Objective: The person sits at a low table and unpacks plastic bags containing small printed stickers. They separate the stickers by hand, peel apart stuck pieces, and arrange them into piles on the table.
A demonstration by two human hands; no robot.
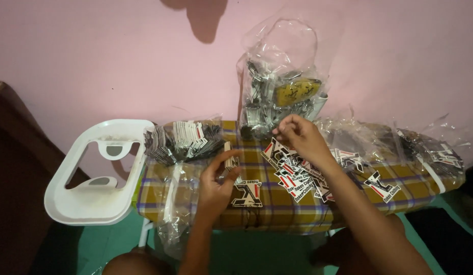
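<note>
Small flat card tags (297, 178), printed in black, white and red and cut to an angular letter shape, lie in a loose overlapping heap just under and in front of the right hand (300, 136). That hand hovers over the far edge of the heap with its fingers pinched together, seemingly on a thin tag or its string, though what sits between the fingertips is too small to tell. The left hand (218, 181) is closed around a slim stack of the same tags (229, 158), held on edge between thumb and fingers. One single tag (248, 194) lies flat just to the right of that hand, with dark strings trailing off it toward the person.

The tags look light, thin and fairly stiff, likely to slide over one another and to bend if squeezed hard; a pinch by the edges, or by the string, seems the safest hold.

All this rests on a narrow padded worktop with a yellow-brown checked cover (277, 214). Beyond the left hand sits a clear plastic bag of bundled tags (183, 140); beyond the right hand stands a taller clear bag (282, 81), and more crumpled bags (424, 145) lie to its right. A white plastic frame (96, 173) ends the worktop at the left, against a pink wall (94, 56).
</note>
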